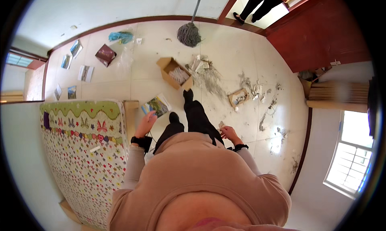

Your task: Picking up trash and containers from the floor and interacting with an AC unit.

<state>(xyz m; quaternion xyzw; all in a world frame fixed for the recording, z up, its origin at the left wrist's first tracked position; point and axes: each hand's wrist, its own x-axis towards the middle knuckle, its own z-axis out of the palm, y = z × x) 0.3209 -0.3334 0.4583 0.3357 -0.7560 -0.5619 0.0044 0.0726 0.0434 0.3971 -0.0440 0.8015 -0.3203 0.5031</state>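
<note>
My right hand is closed on a small pale crumpled scrap, low at my right side. My left hand hangs at my left with nothing seen in it, near a brochure with a landscape picture on the floor. Ahead of my feet stands an open cardboard box with pale papers inside. Crumpled paper and grey dust lie beside it. A small shallow cardboard tray holding bits of debris lies to the right, with more scraps next to it.
A string mop leans at the far wall. A patterned mattress is at my left. Blue plastic bag, maroon box and several brochures lie far left. A person stands in the doorway by a red door.
</note>
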